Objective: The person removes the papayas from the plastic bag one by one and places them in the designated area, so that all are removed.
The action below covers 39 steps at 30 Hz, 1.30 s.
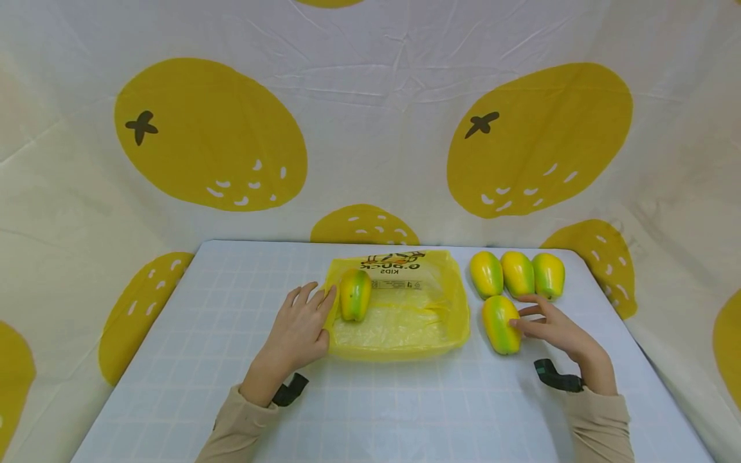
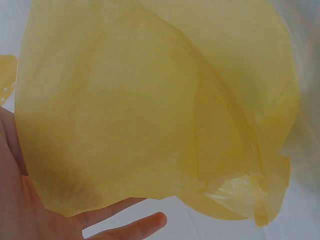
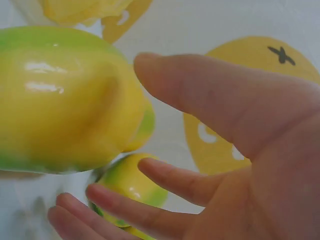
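Note:
At the left edge of a yellow plastic bag [image 1: 399, 328], my left hand [image 1: 298, 328] has its fingers stretched out. In the left wrist view, the bag's thin film [image 2: 125, 110] covers part of that hand, and straight fingertips show below it. One yellow-and-green papaya-like fruit [image 1: 355, 296] lies at the bag's left side. My right hand [image 1: 552, 328] is beside another such fruit [image 1: 501, 325], to the right of the bag. In the right wrist view, the thumb [image 3: 185, 80] and spread fingers stand around the end of this fruit [image 3: 60, 100], uncurled.
Behind the right hand, three more fruits stand in a row: left [image 1: 486, 274], middle [image 1: 517, 273] and right [image 1: 548, 275]. A pale checked cloth covers the table [image 1: 370, 411]. A white curtain [image 1: 370, 148] with large yellow fruit prints hangs behind it.

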Each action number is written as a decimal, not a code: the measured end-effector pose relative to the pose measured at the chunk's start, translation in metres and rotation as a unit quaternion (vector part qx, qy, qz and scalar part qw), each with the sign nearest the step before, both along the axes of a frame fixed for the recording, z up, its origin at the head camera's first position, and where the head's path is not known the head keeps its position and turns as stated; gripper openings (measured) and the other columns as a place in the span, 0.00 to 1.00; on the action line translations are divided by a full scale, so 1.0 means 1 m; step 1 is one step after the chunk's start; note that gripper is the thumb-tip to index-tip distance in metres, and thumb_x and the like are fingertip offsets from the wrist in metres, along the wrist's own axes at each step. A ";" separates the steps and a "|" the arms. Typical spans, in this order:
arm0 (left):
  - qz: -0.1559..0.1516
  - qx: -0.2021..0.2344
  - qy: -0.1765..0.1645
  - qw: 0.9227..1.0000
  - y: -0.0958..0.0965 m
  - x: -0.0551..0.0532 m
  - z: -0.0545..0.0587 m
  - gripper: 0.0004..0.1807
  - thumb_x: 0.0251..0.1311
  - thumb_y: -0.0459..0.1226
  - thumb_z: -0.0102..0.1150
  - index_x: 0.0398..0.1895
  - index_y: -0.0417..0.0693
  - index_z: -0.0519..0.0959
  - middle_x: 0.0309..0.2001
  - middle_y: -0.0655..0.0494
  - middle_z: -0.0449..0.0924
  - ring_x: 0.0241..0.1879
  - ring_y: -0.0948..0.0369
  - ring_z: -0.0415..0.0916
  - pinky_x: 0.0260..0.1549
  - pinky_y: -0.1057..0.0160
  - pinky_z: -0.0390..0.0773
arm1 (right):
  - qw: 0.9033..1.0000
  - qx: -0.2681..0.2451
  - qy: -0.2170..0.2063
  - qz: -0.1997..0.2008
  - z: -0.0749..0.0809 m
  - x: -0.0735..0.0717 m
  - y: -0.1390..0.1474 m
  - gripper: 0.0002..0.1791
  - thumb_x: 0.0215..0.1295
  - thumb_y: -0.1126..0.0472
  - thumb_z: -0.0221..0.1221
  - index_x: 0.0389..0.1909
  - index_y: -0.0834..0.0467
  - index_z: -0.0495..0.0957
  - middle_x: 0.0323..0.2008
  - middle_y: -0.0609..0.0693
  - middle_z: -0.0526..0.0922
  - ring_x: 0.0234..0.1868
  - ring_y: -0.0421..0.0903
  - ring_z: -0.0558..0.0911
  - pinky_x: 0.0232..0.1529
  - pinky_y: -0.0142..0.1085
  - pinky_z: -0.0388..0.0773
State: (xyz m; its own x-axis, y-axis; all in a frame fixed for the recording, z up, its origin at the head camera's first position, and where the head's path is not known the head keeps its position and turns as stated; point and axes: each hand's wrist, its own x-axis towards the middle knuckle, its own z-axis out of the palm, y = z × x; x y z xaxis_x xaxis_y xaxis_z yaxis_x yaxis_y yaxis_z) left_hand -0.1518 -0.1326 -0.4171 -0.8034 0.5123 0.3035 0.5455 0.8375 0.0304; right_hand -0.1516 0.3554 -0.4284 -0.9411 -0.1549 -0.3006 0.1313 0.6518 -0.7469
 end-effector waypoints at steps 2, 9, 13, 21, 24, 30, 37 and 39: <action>-0.001 0.001 -0.001 1.000 0.000 0.000 0.000 0.35 0.50 0.31 0.48 0.68 0.37 0.71 0.59 0.45 0.76 0.65 0.41 0.64 0.63 0.40 0.64 | 1.000 0.001 0.023 -0.001 0.004 0.001 0.000 0.42 0.70 0.47 0.57 0.71 0.70 0.52 0.63 0.73 0.63 0.57 0.68 0.73 0.53 0.58 0.76; 0.000 -0.001 0.002 1.000 0.000 0.000 0.000 0.36 0.50 0.31 0.48 0.68 0.37 0.71 0.59 0.45 0.77 0.65 0.41 0.64 0.62 0.41 0.64 | 0.996 0.026 0.078 -0.029 0.017 0.004 -0.008 0.40 0.72 0.45 0.55 0.72 0.68 0.55 0.66 0.71 0.64 0.62 0.70 0.69 0.53 0.66 0.71; -0.002 0.000 0.004 1.000 0.000 -0.001 0.000 0.36 0.50 0.31 0.47 0.68 0.37 0.71 0.59 0.45 0.77 0.65 0.41 0.64 0.63 0.41 0.64 | 0.992 0.017 0.122 -0.041 0.027 0.008 -0.017 0.37 0.72 0.47 0.55 0.71 0.66 0.58 0.65 0.69 0.66 0.61 0.69 0.70 0.54 0.67 0.71; -0.002 0.001 0.000 1.000 -0.001 -0.002 -0.002 0.35 0.50 0.31 0.48 0.68 0.38 0.71 0.59 0.45 0.76 0.65 0.42 0.64 0.62 0.40 0.65 | 0.984 0.004 0.171 -0.054 0.052 0.011 -0.044 0.32 0.72 0.46 0.55 0.68 0.62 0.64 0.62 0.64 0.72 0.59 0.64 0.74 0.54 0.60 0.74; -0.002 0.004 -0.003 1.000 -0.001 -0.002 -0.002 0.36 0.50 0.31 0.47 0.68 0.38 0.71 0.59 0.45 0.76 0.65 0.42 0.64 0.62 0.41 0.64 | 0.981 0.010 0.184 -0.055 0.062 0.008 -0.054 0.30 0.72 0.46 0.55 0.66 0.61 0.67 0.59 0.61 0.74 0.57 0.61 0.76 0.53 0.49 0.78; -0.002 0.009 -0.011 1.000 0.000 -0.002 -0.002 0.36 0.50 0.30 0.47 0.69 0.38 0.70 0.60 0.45 0.76 0.66 0.42 0.63 0.63 0.41 0.64 | 0.975 0.018 0.215 -0.047 0.081 0.002 -0.070 0.26 0.71 0.47 0.56 0.61 0.61 0.72 0.54 0.59 0.78 0.52 0.58 0.79 0.42 0.24 0.76; 0.002 0.003 -0.010 1.000 0.000 -0.001 -0.001 0.36 0.51 0.31 0.47 0.69 0.38 0.70 0.60 0.45 0.76 0.66 0.42 0.63 0.63 0.41 0.64 | 0.973 0.042 0.227 -0.016 0.107 -0.009 -0.093 0.22 0.70 0.45 0.58 0.54 0.58 0.78 0.49 0.54 0.82 0.48 0.53 0.80 0.44 0.38 0.79; 0.002 0.000 -0.012 1.000 0.000 0.000 -0.001 0.36 0.51 0.31 0.47 0.69 0.38 0.70 0.60 0.45 0.76 0.66 0.42 0.63 0.63 0.41 0.64 | 0.970 0.053 0.238 0.007 0.112 -0.013 -0.101 0.20 0.70 0.46 0.58 0.52 0.57 0.80 0.47 0.52 0.83 0.47 0.51 0.81 0.45 0.42 0.80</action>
State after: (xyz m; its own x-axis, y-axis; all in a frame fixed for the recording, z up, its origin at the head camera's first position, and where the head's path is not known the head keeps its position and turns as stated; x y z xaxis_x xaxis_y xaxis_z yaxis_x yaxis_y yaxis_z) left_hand -0.1522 -0.1327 -0.4180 -0.8128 0.5083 0.2847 0.5406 0.8402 0.0432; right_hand -0.1647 0.2547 -0.3164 -0.9754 -0.1600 0.1517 -0.2204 0.7273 -0.6499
